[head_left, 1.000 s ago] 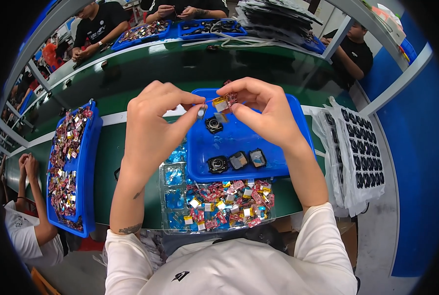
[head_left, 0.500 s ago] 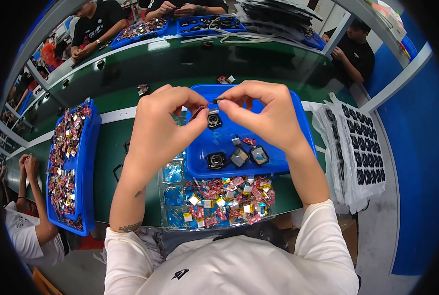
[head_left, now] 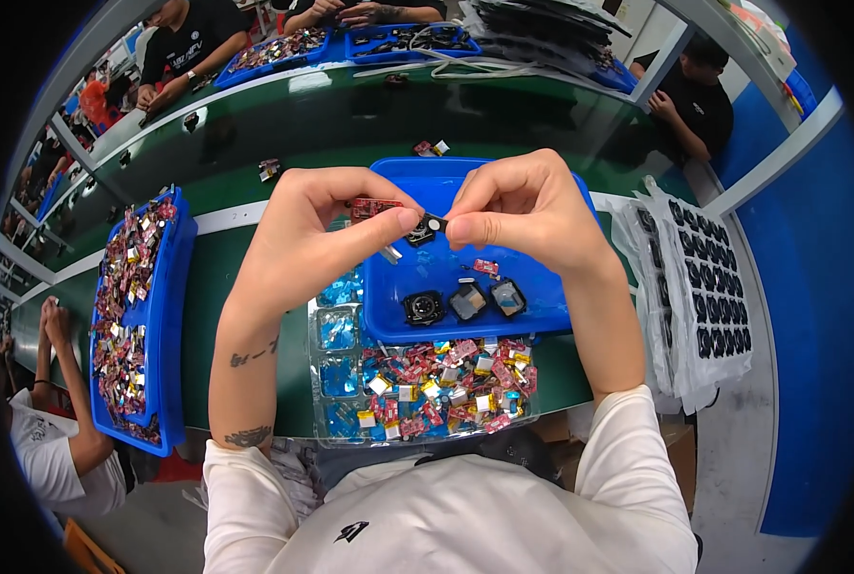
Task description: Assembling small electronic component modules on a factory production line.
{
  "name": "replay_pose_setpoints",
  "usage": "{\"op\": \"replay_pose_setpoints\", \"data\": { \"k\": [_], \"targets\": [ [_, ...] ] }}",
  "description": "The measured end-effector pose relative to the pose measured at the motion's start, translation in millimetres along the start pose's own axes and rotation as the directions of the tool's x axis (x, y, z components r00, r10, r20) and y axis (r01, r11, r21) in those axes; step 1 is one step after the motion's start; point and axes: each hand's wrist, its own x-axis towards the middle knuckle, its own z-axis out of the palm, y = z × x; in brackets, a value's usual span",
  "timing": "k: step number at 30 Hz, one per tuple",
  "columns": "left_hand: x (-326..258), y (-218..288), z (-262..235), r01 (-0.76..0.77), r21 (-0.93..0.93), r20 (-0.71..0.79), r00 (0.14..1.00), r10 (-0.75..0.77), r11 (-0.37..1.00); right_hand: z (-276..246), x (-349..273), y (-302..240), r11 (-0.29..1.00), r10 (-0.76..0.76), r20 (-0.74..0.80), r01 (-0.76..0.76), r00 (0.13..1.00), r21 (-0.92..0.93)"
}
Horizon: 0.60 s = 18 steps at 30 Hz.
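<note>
My left hand (head_left: 317,234) pinches a small red circuit board (head_left: 376,207) with a silvery piece hanging below it. Opposite it, my right hand (head_left: 537,215) grips a small dark part (head_left: 435,223) with a pale round spot, thumb against forefinger. The two parts meet or nearly touch; whether a wire joins them I cannot make out. Both hands hover over a blue tray (head_left: 551,297). In it lie a black watch case (head_left: 424,307), two open cases with grey inserts (head_left: 467,301) and a loose red board (head_left: 486,266). Another case is partly hidden behind my fingers.
Nearest me, a clear plastic tray (head_left: 320,407) holds heaped red boards and batteries (head_left: 451,387). At left stands a long blue bin (head_left: 170,383) of similar parts. Stacked white trays of black cases (head_left: 714,277) lie at right. Co-workers sit across the green bench and at left.
My hands have turned and drawn slightly apart, exposing the red board and the pale spot on the dark part. Small items on the green surface behind have shifted slightly left.
</note>
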Motion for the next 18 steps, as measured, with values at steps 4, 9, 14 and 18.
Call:
{"op": "replay_pose_setpoints", "data": {
  "k": [4,9,14,18],
  "targets": [
    [0.8,1.1,2.3,0.024,0.026,0.027,0.999,-0.025,0.999,2.8,-0.3,-0.6,0.999,0.024,-0.005,-0.024,1.0,0.021],
    [3.3,-3.9,2.2,0.037,0.091,0.087,0.995,-0.045,0.995,4.5,2.3,7.8,1.0,0.015,0.065,-0.017,0.998,0.024],
    [-0.9,2.0,-0.3,0.08,-0.014,0.116,0.99,-0.078,0.997,3.8,2.2,5.3,0.998,-0.008,-0.01,0.007,1.0,-0.065],
    [0.5,-1.2,-7.2,0.064,-0.013,0.04,0.997,-0.063,0.998,-3.1,8.3,11.5,0.795,0.032,-0.182,-0.136,0.983,-0.592]
  ]
}}
